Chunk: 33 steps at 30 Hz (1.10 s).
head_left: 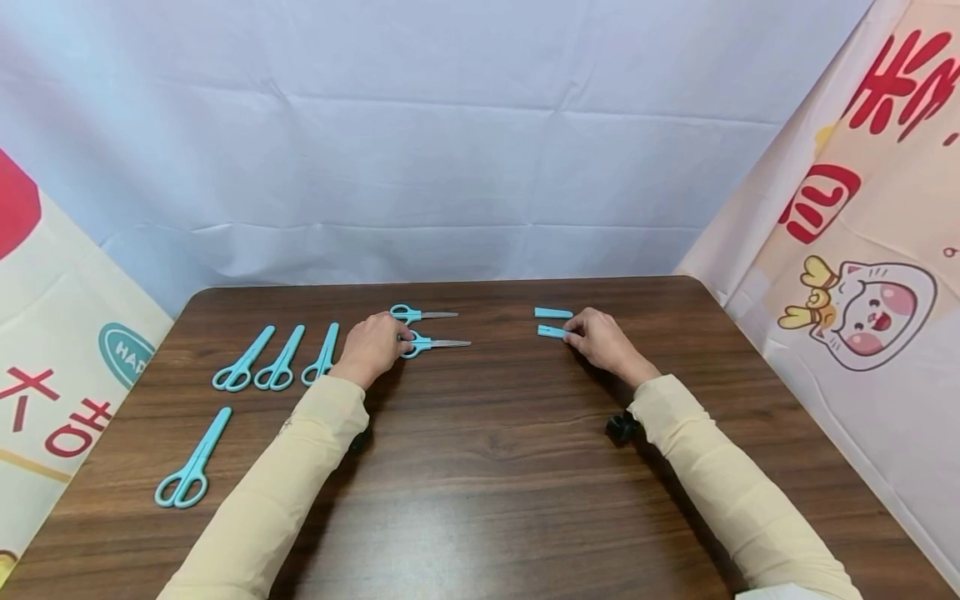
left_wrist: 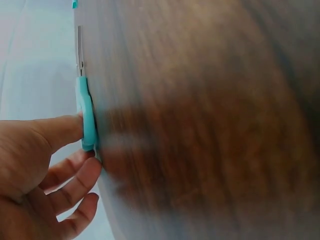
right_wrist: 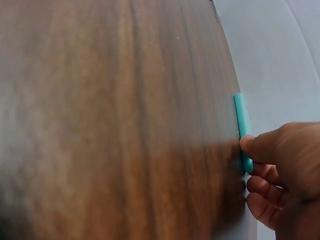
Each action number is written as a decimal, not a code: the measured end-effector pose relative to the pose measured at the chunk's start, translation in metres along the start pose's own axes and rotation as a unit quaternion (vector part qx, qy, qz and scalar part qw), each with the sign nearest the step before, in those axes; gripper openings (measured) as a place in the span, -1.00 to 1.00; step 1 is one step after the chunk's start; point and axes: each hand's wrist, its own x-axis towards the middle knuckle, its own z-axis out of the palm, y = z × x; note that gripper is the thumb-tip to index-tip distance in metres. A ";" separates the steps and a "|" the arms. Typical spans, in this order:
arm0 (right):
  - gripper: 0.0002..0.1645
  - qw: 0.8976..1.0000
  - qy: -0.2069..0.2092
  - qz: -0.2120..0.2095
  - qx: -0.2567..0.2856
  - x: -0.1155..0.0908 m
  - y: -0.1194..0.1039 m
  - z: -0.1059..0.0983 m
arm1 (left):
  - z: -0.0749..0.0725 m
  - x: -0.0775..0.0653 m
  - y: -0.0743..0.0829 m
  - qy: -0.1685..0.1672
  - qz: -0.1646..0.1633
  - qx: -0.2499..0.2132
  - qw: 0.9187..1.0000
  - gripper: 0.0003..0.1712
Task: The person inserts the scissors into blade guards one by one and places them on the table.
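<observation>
My left hand (head_left: 372, 343) pinches the light-blue handle of a pair of scissors (head_left: 448, 343) with bare metal blades pointing right. In the left wrist view, thumb and fingers meet at the handle (left_wrist: 88, 117). Just behind lies a second pair of uncovered scissors (head_left: 438, 315), its handle partly beside my knuckles. Toward the right, my right hand (head_left: 603, 343) holds the end of a light-blue scissor cover (head_left: 551, 332) between thumb and fingers. The same cover (right_wrist: 241, 115) appears in the right wrist view, at the tabletop. Another blue cover (head_left: 552, 313) lies just behind it.
Several covered blue scissors lie on the left of the brown wooden table (head_left: 495, 500): a row including one pair (head_left: 243, 360) and one partly hidden by my left hand, plus a nearer pair (head_left: 193, 462). A white cloth (head_left: 450, 167) hangs behind the table.
</observation>
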 end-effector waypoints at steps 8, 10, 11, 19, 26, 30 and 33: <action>-0.73 1.000 -0.011 -0.010 0.006 -0.002 0.000 0.001 | 0.000 -0.001 -0.001 -0.001 0.001 -0.025 1.000 -0.79; -0.72 1.000 -0.009 -0.010 0.013 -0.003 0.000 0.000 | -0.001 -0.002 -0.002 -0.006 0.000 -0.040 0.999 -0.78; -0.72 1.000 -0.007 -0.012 0.017 -0.003 0.000 0.000 | -0.001 -0.002 -0.002 -0.008 0.000 -0.044 0.999 -0.78; -0.76 0.999 0.011 -0.032 0.037 -0.009 -0.002 0.001 | -0.006 -0.005 -0.002 -0.024 -0.007 -0.074 0.997 -0.74; -0.79 0.997 0.023 -0.047 0.054 -0.014 -0.008 -0.001 | -0.013 -0.010 -0.003 -0.028 -0.003 -0.083 0.996 -0.73; -0.80 0.996 0.018 -0.054 0.065 -0.018 -0.013 -0.004 | -0.017 -0.014 -0.003 -0.014 0.008 -0.089 0.996 -0.75; -0.82 0.995 0.021 -0.063 0.070 -0.022 -0.018 -0.005 | -0.020 -0.019 -0.002 -0.006 0.013 -0.100 0.995 -0.76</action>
